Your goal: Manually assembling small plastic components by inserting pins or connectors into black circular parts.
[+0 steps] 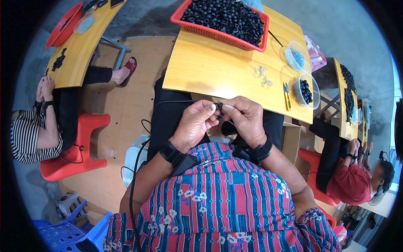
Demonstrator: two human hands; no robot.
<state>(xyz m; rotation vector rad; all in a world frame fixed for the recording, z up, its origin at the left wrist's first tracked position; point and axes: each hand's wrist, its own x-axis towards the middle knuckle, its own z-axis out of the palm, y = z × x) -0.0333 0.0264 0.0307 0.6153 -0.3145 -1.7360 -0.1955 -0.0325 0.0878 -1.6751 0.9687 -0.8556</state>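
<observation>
My left hand had its fingers curled in, thumb and forefinger pinched on a small black ring just off the near edge of the yellow table. My right hand met it there, fingertips pressed tight on the same piece. Farther right lay the yellow snips and a clear bowl of black rings.

Small black part mostly hidden between fingertips of left hand and right hand; shape unclear.
</observation>
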